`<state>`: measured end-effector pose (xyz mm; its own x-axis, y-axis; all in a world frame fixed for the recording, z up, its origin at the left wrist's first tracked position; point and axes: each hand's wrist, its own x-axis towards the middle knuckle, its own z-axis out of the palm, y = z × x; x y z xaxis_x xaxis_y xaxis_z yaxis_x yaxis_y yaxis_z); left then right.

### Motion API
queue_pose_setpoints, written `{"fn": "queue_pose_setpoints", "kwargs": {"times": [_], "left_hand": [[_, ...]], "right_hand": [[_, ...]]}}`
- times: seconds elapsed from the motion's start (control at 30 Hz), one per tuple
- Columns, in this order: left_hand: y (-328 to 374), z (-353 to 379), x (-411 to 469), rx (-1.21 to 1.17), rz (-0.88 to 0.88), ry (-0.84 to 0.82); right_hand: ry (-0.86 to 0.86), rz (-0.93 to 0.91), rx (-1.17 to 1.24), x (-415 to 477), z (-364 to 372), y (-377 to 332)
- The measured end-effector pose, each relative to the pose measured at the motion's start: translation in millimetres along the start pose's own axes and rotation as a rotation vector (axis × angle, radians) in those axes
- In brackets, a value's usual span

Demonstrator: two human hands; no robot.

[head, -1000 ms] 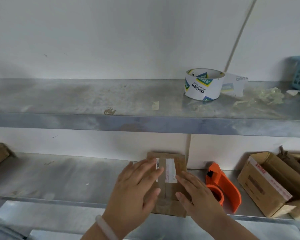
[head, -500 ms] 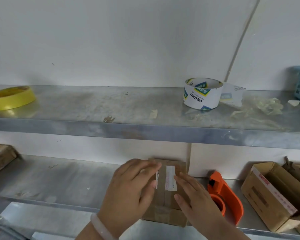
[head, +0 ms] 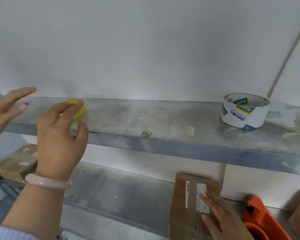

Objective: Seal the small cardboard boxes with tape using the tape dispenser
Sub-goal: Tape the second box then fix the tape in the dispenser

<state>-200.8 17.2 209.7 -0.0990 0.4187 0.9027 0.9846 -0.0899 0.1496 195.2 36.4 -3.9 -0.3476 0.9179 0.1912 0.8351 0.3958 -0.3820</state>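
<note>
Left hand (head: pixel 59 135) went up from box (head: pixel 182 213) toward yellow roll (head: pixel 80 110) near upper shelf's (head: pixel 163 118) left end, fingers spread; right hand (head: pixel 222 220) w/ fingers flat stays on box, so taping prob. waits.

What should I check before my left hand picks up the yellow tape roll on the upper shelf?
1. Left hand free: ok, open, holding nothing.
2. Yellow tape roll within reach: ok, at its fingertips on the upper shelf.
3. Other person's hand clear of the roll: not ok, it hovers close at the left.
4. Small cardboard box steadied: ok, right hand rests flat on it.
5. Orange tape dispenser loaded: cannot tell.
</note>
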Motion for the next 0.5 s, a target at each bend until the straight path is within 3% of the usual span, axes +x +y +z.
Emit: {"fn": "queue_pose_setpoints", "kwargs": {"times": [0.1, 0.23, 0.37, 0.5], "left_hand": [[-27, -4, 11, 0.107, -0.137, -0.021], [-49, -6, 33, 0.122, -0.328, -0.257], [-65, -2, 50, 0.116, -0.337, -0.505], [-75, -3, 52, 0.147, -0.261, -0.447]], "right_hand": [[0.096, -0.037, 0.021, 6, 18, 3], [0.197, -0.176, 0.153, 9, 14, -11], [0.174, -0.253, 0.196, 19, 12, -14], [0.122, -0.28, 0.158, 23, 19, -7]]}}
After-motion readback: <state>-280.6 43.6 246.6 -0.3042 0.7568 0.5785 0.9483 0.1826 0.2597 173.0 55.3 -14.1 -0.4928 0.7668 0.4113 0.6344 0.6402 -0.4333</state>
